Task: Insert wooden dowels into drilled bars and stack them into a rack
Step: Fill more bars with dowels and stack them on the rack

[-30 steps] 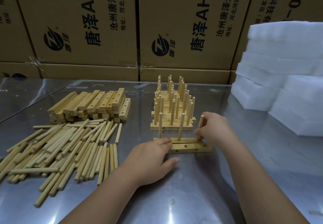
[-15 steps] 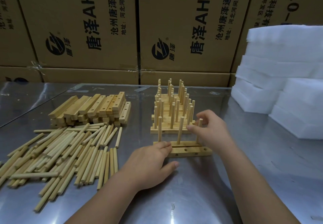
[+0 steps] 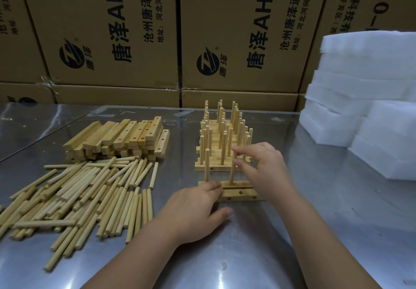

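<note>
Work bar [image 3: 240, 185] is laid on the steel table [image 3: 225, 255], just in front of the rack [image 3: 222, 140]. A second bar [image 3: 235, 196] is set against its near side, holes facing the camera. Hands are kept apart. Left hand [image 3: 198, 212] is laid flat, straight fingers pressed on the work bar's left end, thumb on the table. Two dowels are seen upright in the work bar: left dowel [image 3: 207, 167] and middle dowel [image 3: 231, 173]. Middle dowel is pinched near its top by the right hand [image 3: 265, 171], thumb and index; the tip is covered and blurred. Work bar's right end is hidden behind the right hand. Rack's rear rows are overlapped, so no count can be read. Loose dowels [image 3: 78, 194] at left are cut off by the frame edge, with spare bars [image 3: 119, 140] stacked behind them. Foam blocks [image 3: 369, 90] and cartons [image 3: 108, 29] are cropped.
</note>
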